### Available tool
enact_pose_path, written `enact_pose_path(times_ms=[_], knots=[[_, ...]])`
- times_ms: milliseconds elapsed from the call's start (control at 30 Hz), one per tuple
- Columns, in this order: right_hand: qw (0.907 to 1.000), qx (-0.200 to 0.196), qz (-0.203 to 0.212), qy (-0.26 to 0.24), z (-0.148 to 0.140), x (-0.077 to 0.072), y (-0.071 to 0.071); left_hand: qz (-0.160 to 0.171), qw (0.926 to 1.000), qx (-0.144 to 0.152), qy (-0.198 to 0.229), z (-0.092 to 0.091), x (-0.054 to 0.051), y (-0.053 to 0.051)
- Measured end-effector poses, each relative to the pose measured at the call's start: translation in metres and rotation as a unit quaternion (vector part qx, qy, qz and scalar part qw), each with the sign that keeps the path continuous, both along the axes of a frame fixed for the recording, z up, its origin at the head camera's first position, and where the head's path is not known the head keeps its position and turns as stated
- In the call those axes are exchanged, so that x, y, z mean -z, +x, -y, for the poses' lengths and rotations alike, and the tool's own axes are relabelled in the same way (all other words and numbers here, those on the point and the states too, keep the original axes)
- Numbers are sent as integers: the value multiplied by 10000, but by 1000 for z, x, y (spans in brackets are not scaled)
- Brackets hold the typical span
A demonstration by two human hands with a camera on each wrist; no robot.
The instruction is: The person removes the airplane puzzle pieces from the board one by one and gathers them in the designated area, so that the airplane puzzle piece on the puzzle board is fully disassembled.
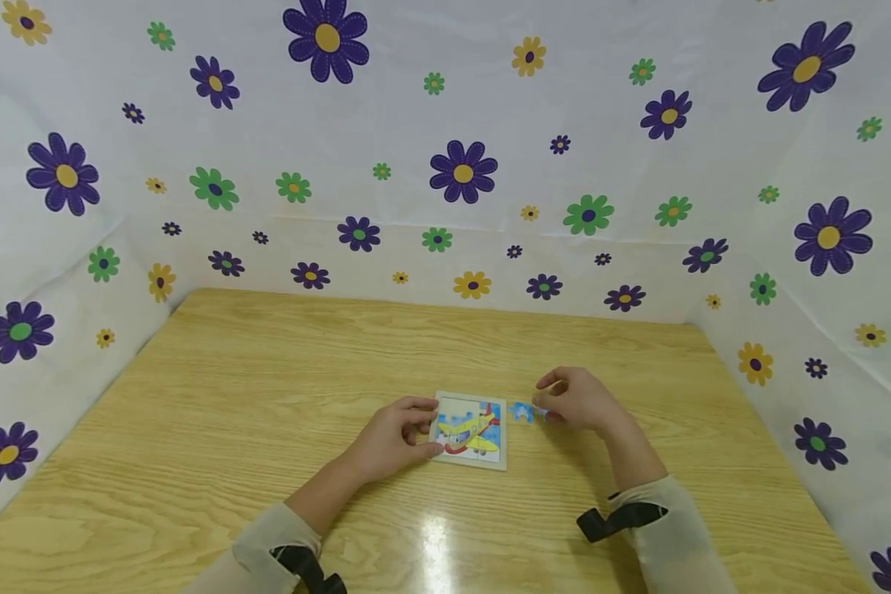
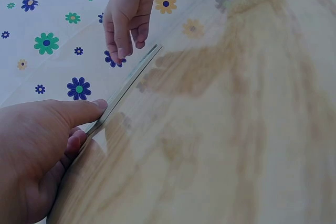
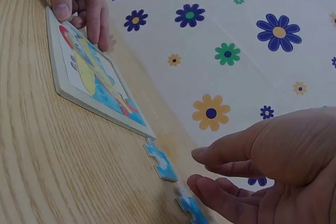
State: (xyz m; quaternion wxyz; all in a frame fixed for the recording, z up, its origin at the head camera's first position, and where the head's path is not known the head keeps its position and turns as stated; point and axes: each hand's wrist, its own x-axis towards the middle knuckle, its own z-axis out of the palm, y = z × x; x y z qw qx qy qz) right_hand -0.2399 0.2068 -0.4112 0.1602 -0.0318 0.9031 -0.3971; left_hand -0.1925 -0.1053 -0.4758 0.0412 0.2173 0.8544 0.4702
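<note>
A square airplane jigsaw puzzle [image 1: 475,437] in a pale frame lies on the table, with a bare patch in its upper left part. My left hand [image 1: 393,440] grips the frame's left side; in the left wrist view, the thumb [image 2: 86,111] lies along the frame edge. To the right of the frame are two loose blue puzzle pieces, one nearer the frame [image 3: 161,162] and one farther out [image 3: 191,206]. Over the farther piece hovers my right hand [image 1: 575,398], thumb and fingertips apart, with nothing seen between them.
The wooden table [image 1: 304,355] extends around the puzzle on all sides. White cloth [image 1: 386,115] printed with flowers walls the back, left and right. Black straps [image 1: 624,518] circle both sleeves.
</note>
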Motion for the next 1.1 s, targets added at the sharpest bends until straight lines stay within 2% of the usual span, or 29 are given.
enact_pose_path(times_ms=[200, 500, 733, 933, 1100], knots=[[9986, -361, -8, -393, 18, 8, 0, 33, 10000, -6, -1, 0, -3, 0], [9946, -886, -332, -419, 47, 17, 9, -16, 9999, 28, 108, 1, -2, 0], [9918, -1060, -708, 104, 60, 18, 17, -54, 9998, 65, 180, 1, -1, 0], [9819, -1255, -1234, 702, 65, 17, 21, -19, 9998, 71, 163, 2, -1, 0], [9773, -1179, -1501, 921, 67, 19, 23, -38, 9998, 53, 165, 1, 0, 0]])
